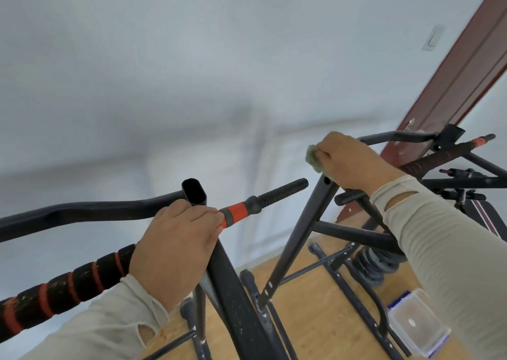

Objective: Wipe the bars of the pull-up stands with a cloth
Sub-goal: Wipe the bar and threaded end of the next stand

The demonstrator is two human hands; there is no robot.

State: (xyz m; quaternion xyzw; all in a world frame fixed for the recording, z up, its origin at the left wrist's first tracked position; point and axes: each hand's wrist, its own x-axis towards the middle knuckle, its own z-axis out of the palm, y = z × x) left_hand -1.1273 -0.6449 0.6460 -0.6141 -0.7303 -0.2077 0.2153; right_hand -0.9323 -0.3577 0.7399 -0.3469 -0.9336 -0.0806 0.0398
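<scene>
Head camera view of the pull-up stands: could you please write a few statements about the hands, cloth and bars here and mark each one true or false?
1. The right hand holds the cloth at the top of the right stand's upright. True.
2. The left hand also holds a cloth. False: it grips the red-and-black handle bar bare, with no cloth in it.
3. The top of the oval tube beside the left hand is open. True.
4. A clear plastic box rests on top of a bar. False: it sits on the wooden floor at lower right.
5. Both forearms are bare. False: both wear light sleeves.
</scene>
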